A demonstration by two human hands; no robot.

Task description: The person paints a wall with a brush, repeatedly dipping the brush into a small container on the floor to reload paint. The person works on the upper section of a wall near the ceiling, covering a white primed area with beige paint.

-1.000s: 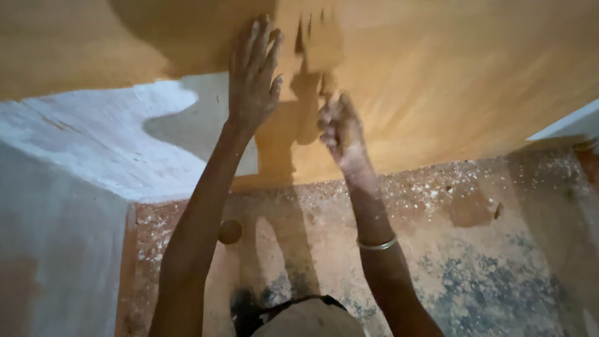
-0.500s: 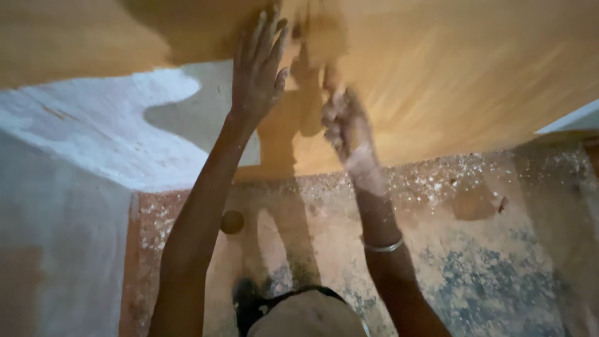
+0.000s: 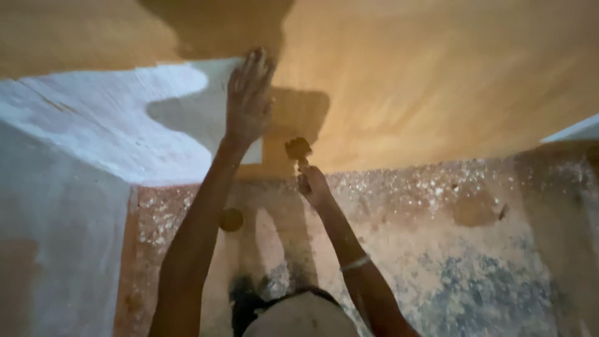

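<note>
- White unpainted patch (image 3: 81, 118) on the far left of the tilted surface; a wavy edge separates it from the ochre coat
- Left hand (image 3: 248, 100) flat on the surface, fingers spread wide and palm pressed against it, straddling the border of white and ochre. It holds nothing. Compared with a second ago it sits in much the same spot, so it reads as a brace rather than a working hand
- Small round brown object (image 3: 231, 219) on the floor beside the left forearm; what it is I cannot tell
- Right hand (image 3: 313, 182) closed around the handle of a small brush (image 3: 299, 148), whose dark head points up, touching or just short of the ochre painted surface (image 3: 437, 81). A second ago this hand was higher, and blurred half a second ago; now it is lower, near the bottom edge, which suggests a downward stroke just finished
- Thin bangle (image 3: 355, 263) on the right wrist
- Floor (image 3: 474, 249) to the right, speckled with white flecks and blue-grey stains
</note>
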